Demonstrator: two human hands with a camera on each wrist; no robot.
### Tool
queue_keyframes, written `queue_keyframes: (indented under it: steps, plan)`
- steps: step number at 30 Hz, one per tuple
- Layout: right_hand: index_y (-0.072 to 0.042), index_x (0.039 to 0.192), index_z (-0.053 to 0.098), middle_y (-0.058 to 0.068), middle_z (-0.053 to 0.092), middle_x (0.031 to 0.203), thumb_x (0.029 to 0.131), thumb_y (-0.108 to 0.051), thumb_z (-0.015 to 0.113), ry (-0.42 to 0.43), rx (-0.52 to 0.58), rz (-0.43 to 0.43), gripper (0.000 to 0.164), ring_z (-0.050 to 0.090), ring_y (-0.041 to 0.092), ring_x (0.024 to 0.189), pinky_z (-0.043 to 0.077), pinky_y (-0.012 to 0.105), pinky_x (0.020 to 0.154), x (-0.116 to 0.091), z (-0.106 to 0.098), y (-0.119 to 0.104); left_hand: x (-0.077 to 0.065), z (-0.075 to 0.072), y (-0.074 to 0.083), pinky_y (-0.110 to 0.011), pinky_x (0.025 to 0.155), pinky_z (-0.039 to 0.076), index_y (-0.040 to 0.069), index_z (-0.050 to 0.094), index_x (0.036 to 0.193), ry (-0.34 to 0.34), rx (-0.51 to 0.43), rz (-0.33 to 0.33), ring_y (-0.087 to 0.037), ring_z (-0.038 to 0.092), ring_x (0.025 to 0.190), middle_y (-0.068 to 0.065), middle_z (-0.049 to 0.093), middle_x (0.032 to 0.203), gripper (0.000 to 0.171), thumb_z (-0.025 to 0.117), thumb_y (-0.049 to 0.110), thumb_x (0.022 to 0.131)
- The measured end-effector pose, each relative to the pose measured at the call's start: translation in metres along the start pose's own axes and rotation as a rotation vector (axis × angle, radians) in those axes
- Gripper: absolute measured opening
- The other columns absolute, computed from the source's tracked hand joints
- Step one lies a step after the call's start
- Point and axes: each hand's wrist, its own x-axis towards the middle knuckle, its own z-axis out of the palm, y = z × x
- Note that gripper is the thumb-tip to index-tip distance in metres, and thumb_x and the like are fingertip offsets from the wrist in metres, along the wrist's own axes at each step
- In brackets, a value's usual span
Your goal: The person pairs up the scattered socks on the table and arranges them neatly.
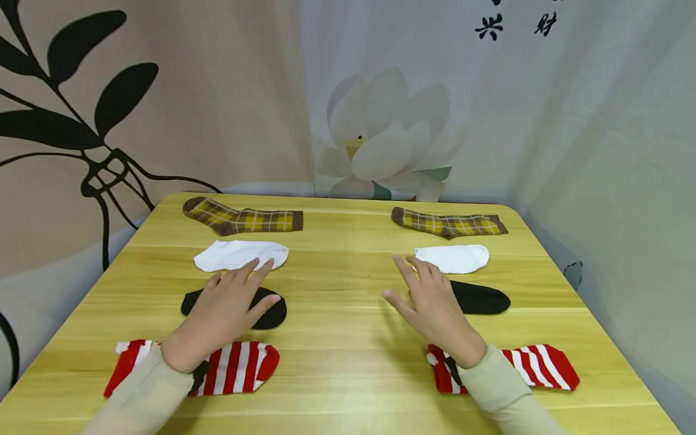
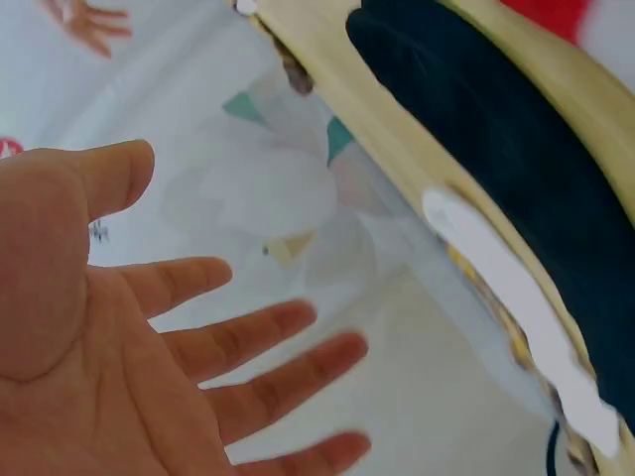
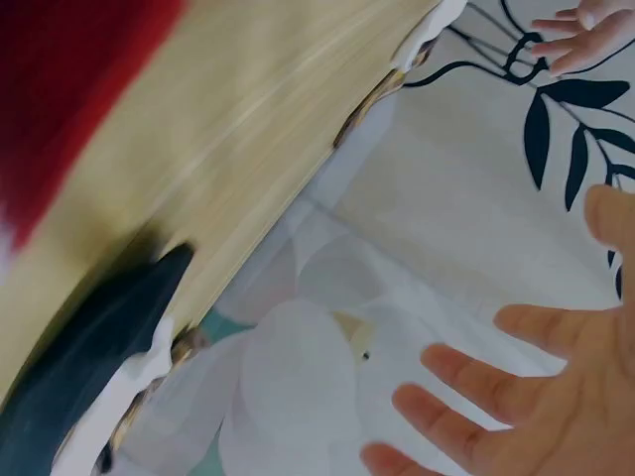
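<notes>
My left hand, fingers spread and holding nothing, hovers above the left black sock and hides part of it. Its fingertips overlap the lower edge of the left white sock in the head view. On the other side my right hand is spread in the same way over the table, beside the right black sock. The right white sock lies just past its fingertips. Under the forearms lie two red-and-white striped socks, the left one and the right one, each partly covered by a sleeve.
At the back of the wooden table lie two brown-and-yellow plaid socks, one on the left and one on the right. A curtain printed with a lotus and dark leaves hangs behind the table.
</notes>
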Motion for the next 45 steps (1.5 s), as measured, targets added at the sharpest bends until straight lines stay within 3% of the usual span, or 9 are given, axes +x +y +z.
queue_keyframes:
  steps: [4,9,12,17,22,30,36,41,45]
  plan:
    - [-0.018,0.147,0.039,0.014,0.051,0.134,0.095,-0.052,0.051,-0.019,0.015,-0.043,0.064,0.048,0.034,0.12,0.041,0.054,0.095,0.003,0.003,-0.015,-0.012,-0.009,-0.018,-0.066,0.095,0.036,0.011,0.037,0.147,0.011,-0.056,-0.024,-0.046,0.049,0.123,-0.024,0.05,0.137,0.066,0.047,0.051,0.097]
    - [-0.015,0.142,0.046,0.012,0.057,0.126,0.095,-0.052,0.05,-0.1,0.045,-0.094,0.06,0.054,0.031,0.113,0.044,0.047,0.09,0.007,0.008,-0.034,-0.028,-0.01,-0.041,-0.066,0.089,0.041,0.009,0.032,0.149,-0.084,-0.144,-0.091,-0.046,0.053,0.118,-0.027,0.051,0.135,0.076,0.051,0.057,0.093]
    - [-0.014,0.139,0.049,0.01,0.058,0.123,0.096,-0.051,0.05,-0.146,0.052,-0.125,0.057,0.055,0.029,0.111,0.045,0.046,0.089,0.008,0.012,-0.045,-0.039,-0.005,-0.056,-0.061,0.08,0.048,0.009,0.032,0.149,-0.125,-0.174,-0.131,-0.04,0.06,0.106,-0.025,0.057,0.126,0.078,0.055,0.057,0.091]
    - [-0.013,0.135,0.053,0.008,0.059,0.123,0.097,-0.051,0.048,-0.244,0.055,-0.183,0.054,0.056,0.027,0.11,0.046,0.045,0.089,0.012,0.02,-0.063,-0.057,-0.001,-0.083,-0.052,0.068,0.051,0.004,0.042,0.141,-0.18,-0.187,-0.209,-0.032,0.061,0.091,-0.022,0.062,0.112,0.078,0.059,0.059,0.087]
    - [-0.014,0.134,0.053,0.004,0.06,0.122,0.098,-0.052,0.044,-0.389,0.065,-0.259,0.054,0.058,0.021,0.11,0.047,0.04,0.092,0.021,0.029,-0.082,-0.069,0.002,-0.107,-0.055,0.068,0.05,0.001,0.053,0.127,-0.237,-0.158,-0.269,-0.035,0.06,0.089,-0.024,0.062,0.107,0.074,0.058,0.062,0.086]
    - [-0.01,0.135,0.052,0.004,0.062,0.125,0.099,-0.051,0.043,-0.506,0.116,-0.34,0.055,0.059,0.017,0.113,0.046,0.034,0.099,0.032,0.043,-0.105,-0.077,0.011,-0.128,-0.047,0.068,0.049,0.007,0.065,0.111,-0.305,-0.174,-0.271,-0.023,0.055,0.084,-0.012,0.062,0.101,0.053,0.065,0.052,0.085]
    - [-0.009,0.136,0.051,0.005,0.061,0.128,0.097,-0.051,0.047,-0.549,0.112,-0.356,0.056,0.058,0.017,0.117,0.046,0.031,0.098,0.037,0.057,-0.118,-0.082,0.01,-0.14,-0.056,0.072,0.042,0.009,0.063,0.111,-0.294,-0.191,-0.255,-0.033,0.053,0.092,-0.015,0.061,0.104,0.042,0.067,0.043,0.087]
    - [-0.007,0.128,0.055,0.001,0.064,0.104,0.097,-0.046,0.052,-0.553,0.13,-0.381,0.05,0.06,0.01,0.089,0.049,0.023,0.082,0.042,0.063,-0.13,-0.088,0.005,-0.148,-0.055,0.072,0.044,0.006,0.064,0.11,-0.284,-0.19,-0.263,-0.035,0.055,0.091,-0.018,0.061,0.103,0.039,0.069,0.036,0.086]
    - [-0.009,0.111,0.058,-0.004,0.058,0.086,0.097,-0.042,0.054,-0.573,0.138,-0.389,0.037,0.052,0.006,0.073,0.045,0.019,0.07,0.045,0.07,-0.146,-0.099,0.005,-0.155,-0.043,0.066,0.046,0.004,0.064,0.108,-0.298,-0.196,-0.263,-0.026,0.053,0.081,-0.012,0.059,0.094,0.036,0.07,0.032,0.086]
